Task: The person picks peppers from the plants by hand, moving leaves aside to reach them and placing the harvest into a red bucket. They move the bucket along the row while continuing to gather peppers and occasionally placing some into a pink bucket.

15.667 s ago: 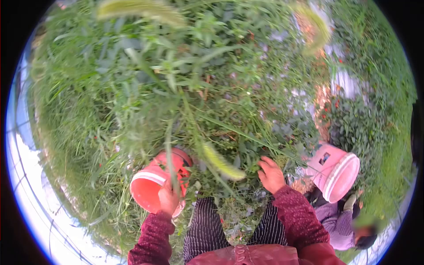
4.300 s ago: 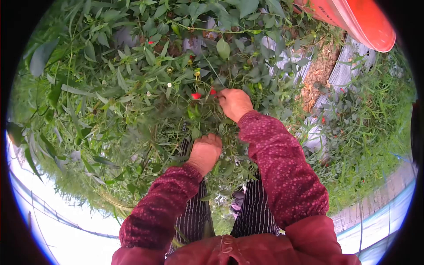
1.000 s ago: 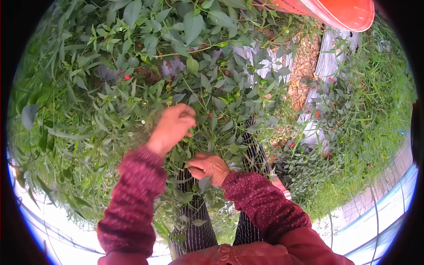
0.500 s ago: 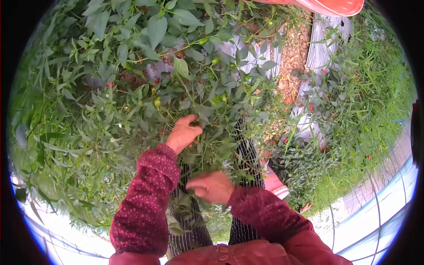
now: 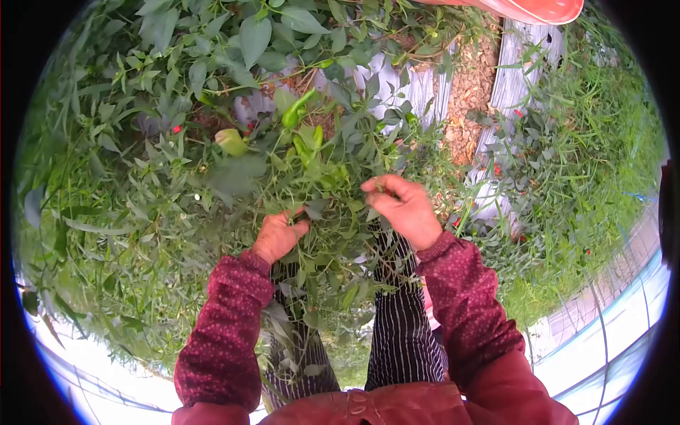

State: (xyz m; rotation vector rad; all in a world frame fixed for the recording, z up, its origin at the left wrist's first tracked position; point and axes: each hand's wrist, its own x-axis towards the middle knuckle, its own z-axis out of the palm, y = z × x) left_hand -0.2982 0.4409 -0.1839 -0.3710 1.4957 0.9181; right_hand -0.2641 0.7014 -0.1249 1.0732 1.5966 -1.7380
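Note:
I am bent over a leafy chili plant (image 5: 312, 163) with small red chilies (image 5: 177, 129) among the leaves. My left hand (image 5: 278, 235) is closed around a bunch of the plant's green stems near its middle. My right hand (image 5: 404, 209) is raised to the right of it, fingers pinched on a leafy stem tip; whether a chili sits between the fingers is hidden. Both arms wear dark red dotted sleeves.
An orange-red bucket's rim (image 5: 538, 8) shows at the top edge. Pale plastic mulch strips (image 5: 513, 78) and brown straw (image 5: 467, 92) run between plant rows. More chili plants (image 5: 524, 149) and grass stand at right. My striped trousers (image 5: 397, 333) are below.
My right hand rose from low at the centre up to the right side of the plant. My left hand dropped slightly and closed on the stems, pulling the foliage together.

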